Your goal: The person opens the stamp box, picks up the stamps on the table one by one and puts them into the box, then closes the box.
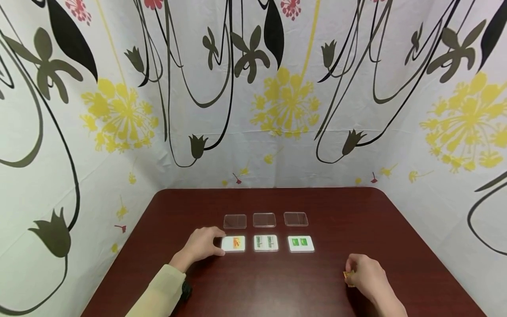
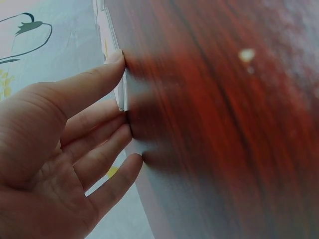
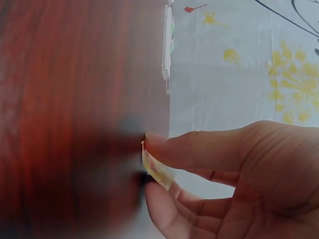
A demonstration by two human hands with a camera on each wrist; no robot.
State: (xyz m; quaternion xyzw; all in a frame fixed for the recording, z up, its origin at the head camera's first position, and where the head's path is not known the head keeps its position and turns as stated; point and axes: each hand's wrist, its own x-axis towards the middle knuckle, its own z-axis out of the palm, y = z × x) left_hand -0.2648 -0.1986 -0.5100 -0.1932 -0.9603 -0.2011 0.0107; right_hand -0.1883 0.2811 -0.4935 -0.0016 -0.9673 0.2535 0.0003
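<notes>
Three flat clear cases stand in a row, each with white contents: the left case [image 1: 233, 244] shows one orange picture, the middle case [image 1: 266, 243] two grey-green ones, the right case [image 1: 301, 244] two green ones. My left hand [image 1: 201, 245] holds the left case at its left end, thumb [image 2: 117, 59] on the near edge and index finger behind. Off to the right, near the table surface, my right hand [image 1: 368, 275] pinches a small yellow-orange piece [image 3: 158, 172] between thumb and fingers. It looks thin and slightly bent; its kind I cannot tell.
Behind the cases lie three clear plastic lids or trays, a left one [image 1: 235, 221], a middle one [image 1: 264, 219] and a right one [image 1: 295, 219]. Everything lies on a dark red-brown table [image 1: 253, 281] with rounded far corners. A flower-patterned cloth [image 1: 245, 119] hangs around it.
</notes>
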